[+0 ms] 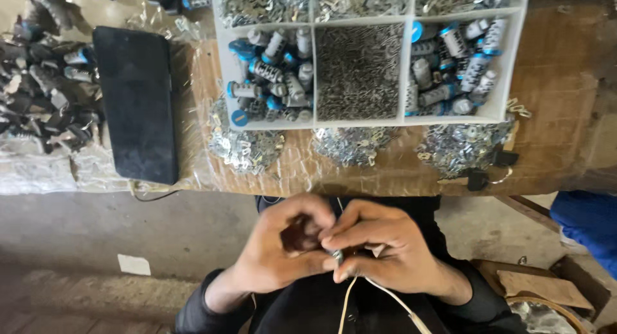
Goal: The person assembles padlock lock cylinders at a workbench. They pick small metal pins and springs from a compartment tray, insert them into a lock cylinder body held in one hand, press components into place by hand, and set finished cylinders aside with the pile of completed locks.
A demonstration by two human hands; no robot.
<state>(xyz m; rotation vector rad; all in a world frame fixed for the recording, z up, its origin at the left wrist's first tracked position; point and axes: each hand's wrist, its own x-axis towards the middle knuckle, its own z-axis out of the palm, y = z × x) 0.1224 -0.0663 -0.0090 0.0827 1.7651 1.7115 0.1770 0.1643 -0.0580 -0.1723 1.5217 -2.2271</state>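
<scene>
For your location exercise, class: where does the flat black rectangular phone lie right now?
In the head view, the flat black rectangular phone lies on the left of the table, between a heap of grey parts and the white divided tray.

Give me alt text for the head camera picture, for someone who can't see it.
Two hands, the left hand and right hand, pinch a small dark part together below a table edge. On the table sit a white divided tray of small metal parts and a black phone.

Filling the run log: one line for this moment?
left hand: holds dark part | right hand: pinches small metal piece | tray: on bench
</scene>
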